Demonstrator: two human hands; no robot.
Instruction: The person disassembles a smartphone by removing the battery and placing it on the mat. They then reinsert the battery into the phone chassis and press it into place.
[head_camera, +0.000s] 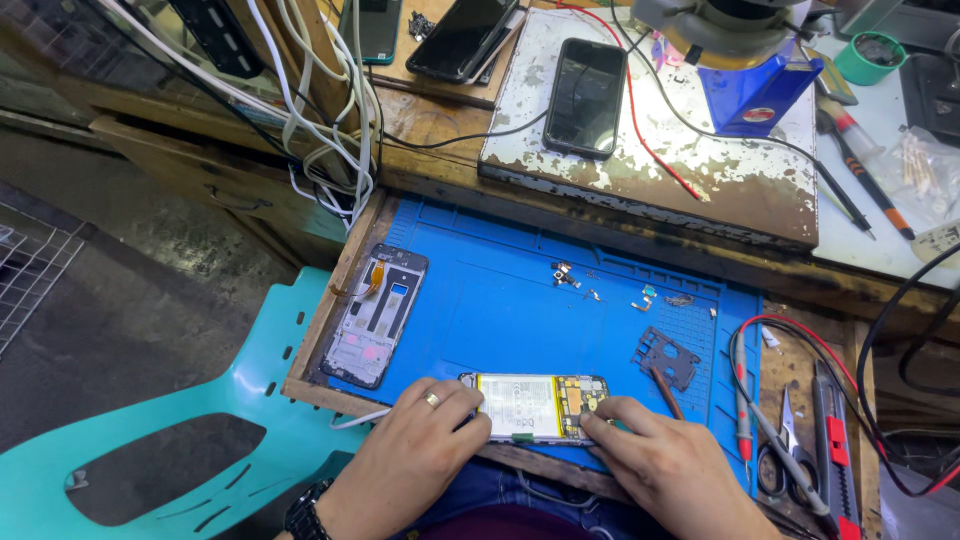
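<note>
Opened phone (535, 406), its back off so the pale battery and yellowish board show, lies flat along the near edge of the blue work mat (500, 300), right in front of the person. Left hand (415, 440), with a ring on one finger and a dark watch at the wrist, rests on the phone's left end, fingers curled down and pressing on that end rather than wrapped around it. Right hand (670, 460) lies at the phone's right end, fingertips bent and close together on the board area; whether they pinch some small part there is too small to tell.

Just right of that hand a thin brown stick (668, 392) lies on the mat, beside a dark plastic cover piece (666, 356). Small screws and metal bits (600, 285) are scattered farther back on the mat. At the mat's left edge a stripped phone frame (378, 315) lies lengthwise. Off the mat's right side sit scissors (785, 450), a red-and-black utility knife (832, 450) and red and black probe leads (745, 400). Behind, on a worn white board (700, 170), lies a black phone (585, 97) face up. A teal plastic chair (200, 440) stands to the left
</note>
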